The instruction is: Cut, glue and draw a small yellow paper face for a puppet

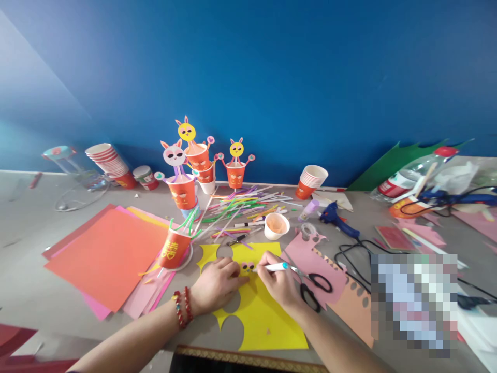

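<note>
A yellow paper sheet (272, 316) with rounded cut-outs along its left side lies in front of me. My left hand (219, 282) rests on that sheet, fingers laid out near a small face (248, 267) with two dark eyes on pink patches. In my right hand (279, 282) is a white marker with a blue end (276, 267). Its tip points at the face; contact is too small to tell. Black-handled scissors (315, 290) lie on pink paper (298, 254) just right of that hand.
Behind are cup figures with animal heads (181, 189), loose straws (240, 207) and a white cup (276, 228). Orange and pink sheets (112, 254) and a red cup of green straws (174, 248) stand left. A blue glue gun (337, 220), its cable and a bottle (411, 173) are right.
</note>
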A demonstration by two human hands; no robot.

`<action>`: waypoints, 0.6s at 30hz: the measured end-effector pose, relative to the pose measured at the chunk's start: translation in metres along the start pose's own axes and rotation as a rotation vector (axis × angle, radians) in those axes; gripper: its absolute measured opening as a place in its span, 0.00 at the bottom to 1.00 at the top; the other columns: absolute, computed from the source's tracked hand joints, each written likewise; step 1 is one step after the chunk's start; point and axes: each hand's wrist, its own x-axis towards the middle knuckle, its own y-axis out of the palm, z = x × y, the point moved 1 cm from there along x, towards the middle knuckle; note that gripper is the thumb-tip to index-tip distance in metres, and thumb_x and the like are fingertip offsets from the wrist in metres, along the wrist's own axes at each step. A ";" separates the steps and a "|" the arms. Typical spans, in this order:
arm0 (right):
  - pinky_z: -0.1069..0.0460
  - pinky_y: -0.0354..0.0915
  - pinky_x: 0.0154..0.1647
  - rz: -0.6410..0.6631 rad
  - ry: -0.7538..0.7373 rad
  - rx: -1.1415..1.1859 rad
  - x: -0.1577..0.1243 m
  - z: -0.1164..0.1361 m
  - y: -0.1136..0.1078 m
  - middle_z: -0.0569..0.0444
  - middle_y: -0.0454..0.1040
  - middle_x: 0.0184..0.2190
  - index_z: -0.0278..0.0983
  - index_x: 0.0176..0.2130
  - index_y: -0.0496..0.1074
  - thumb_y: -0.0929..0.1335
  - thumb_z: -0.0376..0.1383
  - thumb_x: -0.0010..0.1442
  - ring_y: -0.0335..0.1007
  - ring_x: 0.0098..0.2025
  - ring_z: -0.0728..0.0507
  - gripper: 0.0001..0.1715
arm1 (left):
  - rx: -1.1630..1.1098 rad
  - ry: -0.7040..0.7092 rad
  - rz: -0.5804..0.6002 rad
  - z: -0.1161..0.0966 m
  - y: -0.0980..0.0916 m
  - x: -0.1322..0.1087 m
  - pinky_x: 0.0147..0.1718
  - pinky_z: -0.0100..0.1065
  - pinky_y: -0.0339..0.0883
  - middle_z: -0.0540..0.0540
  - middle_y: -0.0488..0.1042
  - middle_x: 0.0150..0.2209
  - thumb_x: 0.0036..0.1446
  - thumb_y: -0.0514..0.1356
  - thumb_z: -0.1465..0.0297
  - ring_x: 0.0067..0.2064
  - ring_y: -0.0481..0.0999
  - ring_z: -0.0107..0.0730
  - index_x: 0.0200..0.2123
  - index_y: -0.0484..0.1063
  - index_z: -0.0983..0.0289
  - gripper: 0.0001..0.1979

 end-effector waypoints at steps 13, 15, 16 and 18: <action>0.54 0.58 0.26 -0.011 0.001 0.025 -0.001 -0.003 0.001 0.60 0.63 0.21 0.41 0.26 0.58 0.62 0.35 0.64 0.62 0.24 0.47 0.14 | 0.008 -0.005 0.018 0.000 0.000 0.000 0.35 0.36 0.68 0.55 0.70 0.37 0.63 0.54 0.74 0.38 0.67 0.38 0.54 0.72 0.54 0.19; 0.54 0.57 0.26 -0.039 0.013 0.071 -0.001 -0.003 0.000 0.60 0.62 0.21 0.41 0.26 0.58 0.62 0.35 0.63 0.61 0.24 0.47 0.14 | 0.007 0.000 0.015 0.001 0.001 0.000 0.35 0.36 0.68 0.55 0.70 0.37 0.63 0.53 0.74 0.38 0.67 0.38 0.54 0.72 0.54 0.18; 0.54 0.57 0.25 -0.048 0.022 0.092 -0.002 -0.004 0.000 0.60 0.62 0.20 0.41 0.26 0.58 0.62 0.35 0.63 0.60 0.23 0.47 0.13 | 0.008 0.000 0.014 0.001 0.001 0.000 0.36 0.36 0.68 0.55 0.70 0.37 0.63 0.53 0.74 0.38 0.67 0.38 0.53 0.72 0.54 0.18; 0.54 0.56 0.25 -0.064 0.045 0.131 -0.002 -0.004 0.000 0.61 0.60 0.19 0.42 0.26 0.57 0.62 0.35 0.62 0.59 0.23 0.47 0.13 | 0.011 -0.002 0.010 0.001 0.002 0.000 0.36 0.36 0.68 0.55 0.70 0.37 0.63 0.53 0.74 0.38 0.67 0.37 0.52 0.73 0.55 0.17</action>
